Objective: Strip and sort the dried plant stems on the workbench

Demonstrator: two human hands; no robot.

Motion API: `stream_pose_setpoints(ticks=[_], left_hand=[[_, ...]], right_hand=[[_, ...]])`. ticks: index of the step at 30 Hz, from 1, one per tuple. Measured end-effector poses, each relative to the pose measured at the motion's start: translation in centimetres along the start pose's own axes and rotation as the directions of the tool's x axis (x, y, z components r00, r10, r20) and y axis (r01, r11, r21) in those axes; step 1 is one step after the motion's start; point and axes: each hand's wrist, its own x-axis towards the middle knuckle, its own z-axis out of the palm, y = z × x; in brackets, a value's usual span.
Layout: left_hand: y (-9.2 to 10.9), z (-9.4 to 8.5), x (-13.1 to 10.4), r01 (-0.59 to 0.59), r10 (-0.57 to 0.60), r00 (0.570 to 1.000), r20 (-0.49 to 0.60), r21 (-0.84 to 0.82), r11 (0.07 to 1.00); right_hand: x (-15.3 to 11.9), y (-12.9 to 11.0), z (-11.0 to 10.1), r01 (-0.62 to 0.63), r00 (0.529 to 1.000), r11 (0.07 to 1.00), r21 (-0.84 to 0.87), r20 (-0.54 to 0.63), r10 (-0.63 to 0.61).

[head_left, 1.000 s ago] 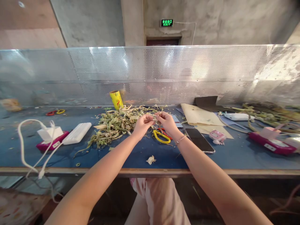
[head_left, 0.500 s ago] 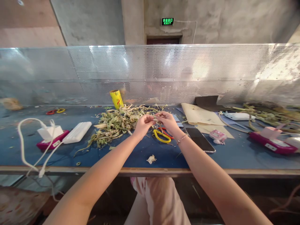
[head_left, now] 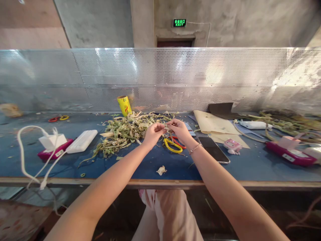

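Note:
My left hand [head_left: 153, 133] and my right hand [head_left: 179, 130] meet above the table, fingertips pinched close together. Between them is a small pale piece of dried plant [head_left: 166, 127], mostly hidden by the fingers. Left of and behind my left hand lies a heap of withered green and straw-coloured leaves and stems [head_left: 120, 135]. Just below my right hand rest scissors with a yellow and a red handle loop [head_left: 173, 147], their blades out of sight. A crumpled pale scrap [head_left: 161, 170] sits near the table's front edge.
A phone [head_left: 214, 150] and a pink toy-like case [head_left: 232, 146] lie to the right, by brown paper [head_left: 213, 122]. At left are a white power bank [head_left: 83, 141] and a cabled magenta power strip [head_left: 56, 152]. A yellow tube [head_left: 124, 105] stands behind the heap, before a perforated metal screen [head_left: 100, 73].
Both hands stay pinched together in nearly the same place, with only slight finger movement. The view has shifted very slightly; the things on the table look unmoved.

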Motion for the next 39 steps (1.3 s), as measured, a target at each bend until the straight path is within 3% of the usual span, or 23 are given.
stream_pose_setpoints(ticks=[9,18,23,28,35,39], left_hand=[[0.1,0.0,0.0,-0.004,0.004,1.0,-0.006,0.002,1.0],[0.1,-0.1,0.1,0.037,-0.037,0.999,-0.007,-0.046,0.998],[0.2,-0.1,0.1,0.041,-0.041,0.999,-0.008,-0.045,0.998],[0.3,0.0,0.0,0.019,-0.019,1.0,0.001,-0.034,0.999],[0.3,-0.2,0.0,-0.035,0.035,0.999,0.011,0.041,0.999],[0.5,-0.1,-0.1,-0.028,0.029,1.0,-0.013,0.052,0.998]], right_hand=[[0.0,-0.2,0.0,0.014,0.999,0.999,-0.035,-0.035,-0.015],[-0.6,-1.2,-0.1,-0.143,0.983,0.97,0.198,0.144,0.115],[-0.7,-1.5,-0.2,-0.214,0.968,0.947,0.24,0.182,0.173],[-0.5,-1.1,-0.2,-0.213,0.971,0.957,0.196,0.149,0.186],[-0.4,-0.9,0.1,-0.125,0.992,0.979,0.161,0.01,0.125],[-0.5,-1.1,0.2,-0.136,0.991,0.976,0.17,0.041,0.131]])
